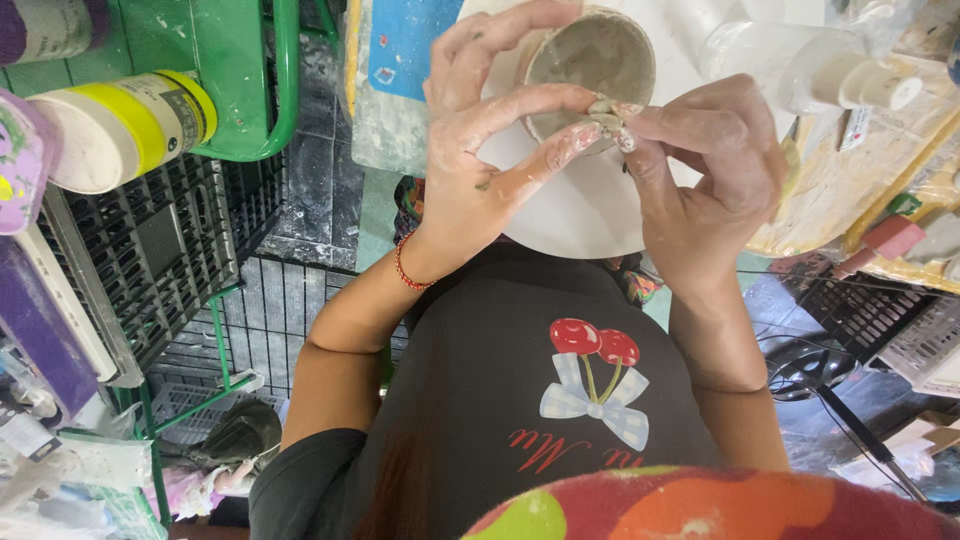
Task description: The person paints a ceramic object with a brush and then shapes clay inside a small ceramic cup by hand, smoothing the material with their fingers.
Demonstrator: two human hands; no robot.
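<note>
Nearest the lens, low in the frame, a dark cherry-print shirt (pixel 560 400) gives way upward to the left hand (pixel 480 140) cupping a small grey clay cup (pixel 590 65) at upper centre over a white plate (pixel 580 210), while the right hand (pixel 710 170), just right of it, pinches a clay bit (pixel 604 113) at its lower rim.

A white tub with a yellow label (pixel 125 125) lies on its side upper left (a purple-labelled container (pixel 45 28) above it); a white bottle (pixel 800 60) lies upper right.

A red beaded bracelet (pixel 410 275) circles the left wrist; clay-smeared fingers (pixel 520 105), bare forearms, and a black T-shirt (pixel 520 400) printed with red cherries and a checked bow.
</note>
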